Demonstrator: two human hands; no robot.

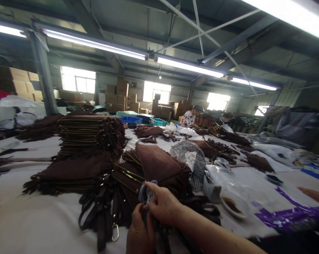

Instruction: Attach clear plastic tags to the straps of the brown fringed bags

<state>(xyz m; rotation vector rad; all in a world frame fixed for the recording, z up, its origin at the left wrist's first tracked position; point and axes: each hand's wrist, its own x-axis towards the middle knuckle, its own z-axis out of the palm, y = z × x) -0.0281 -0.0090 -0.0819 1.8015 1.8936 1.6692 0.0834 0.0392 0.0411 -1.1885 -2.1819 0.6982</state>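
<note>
My left hand is low in the middle, its fingers closed on a crumpled clear plastic wrap. My right hand pinches the same plastic from the right, close to the left fingertips. Behind both hands lie brown fabric pouches with gold metal frames, fanned in a pile. Dark brown straps with a gold clip spread on the white table to the left of my hands. Whatever is inside the plastic cannot be made out.
A tall stack of brown pouches stands at left. To the right are a silvery coil, a small white box, a bowl of brown liquid and purple packaging. Another person's hand rests at right; people sit farther back.
</note>
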